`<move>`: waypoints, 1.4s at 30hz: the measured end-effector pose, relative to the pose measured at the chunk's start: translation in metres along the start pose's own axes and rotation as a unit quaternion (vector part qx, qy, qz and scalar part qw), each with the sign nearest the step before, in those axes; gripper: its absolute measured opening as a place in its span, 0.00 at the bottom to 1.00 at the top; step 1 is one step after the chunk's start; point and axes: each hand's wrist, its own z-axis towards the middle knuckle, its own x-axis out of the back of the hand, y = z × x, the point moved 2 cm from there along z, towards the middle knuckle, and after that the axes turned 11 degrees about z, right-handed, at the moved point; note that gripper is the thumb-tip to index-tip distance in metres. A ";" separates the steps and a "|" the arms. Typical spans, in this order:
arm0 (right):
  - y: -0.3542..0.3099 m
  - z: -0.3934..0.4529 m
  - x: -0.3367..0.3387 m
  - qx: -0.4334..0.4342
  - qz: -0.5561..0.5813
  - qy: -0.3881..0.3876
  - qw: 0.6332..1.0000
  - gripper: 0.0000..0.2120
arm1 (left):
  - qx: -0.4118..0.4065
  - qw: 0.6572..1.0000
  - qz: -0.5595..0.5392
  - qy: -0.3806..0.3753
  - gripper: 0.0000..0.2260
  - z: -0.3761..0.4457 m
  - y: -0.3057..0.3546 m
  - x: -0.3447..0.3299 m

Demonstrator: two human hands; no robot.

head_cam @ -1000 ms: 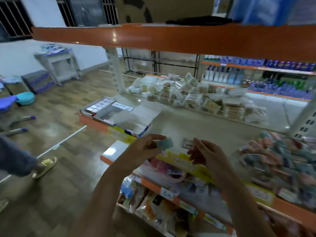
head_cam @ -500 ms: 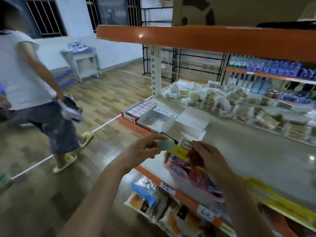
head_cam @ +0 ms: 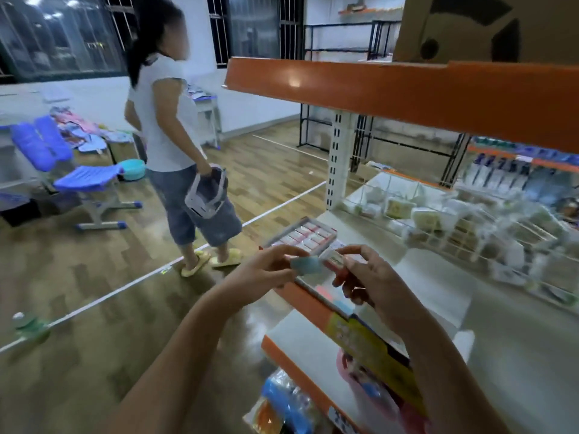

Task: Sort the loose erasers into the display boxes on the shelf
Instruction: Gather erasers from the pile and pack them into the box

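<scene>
Holding two erasers (one per hand): left hand (head_cam: 266,270) blue eraser (head_cam: 306,266), right hand (head_cam: 372,283) white eraser (head_cam: 334,261).

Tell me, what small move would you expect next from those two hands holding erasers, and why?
Probably the right hand carries its white eraser forward to the display box just beyond it. That box holds rows of similar pale, red-marked erasers. The left hand pinches a blue eraser, which looks unlike them, so it likely waits.

person (head_cam: 175,145) standing on wood floor | blue chair (head_cam: 84,180) | teal basin (head_cam: 133,169) | cardboard box (head_cam: 488,26) on top shelf
</scene>
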 end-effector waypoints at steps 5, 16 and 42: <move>0.001 0.043 -0.004 -0.001 -0.001 0.007 1.000 0.08 | -0.002 0.999 -0.033 0.004 0.13 0.036 -0.013 0.027; 0.021 0.113 -0.036 -0.023 -0.152 0.083 0.985 0.11 | -0.004 0.995 -0.053 -0.084 0.13 0.112 -0.075 0.094; 0.049 0.130 -0.098 -0.083 -0.446 0.163 0.876 0.13 | -0.038 0.963 -0.043 -0.264 0.14 0.171 -0.147 0.100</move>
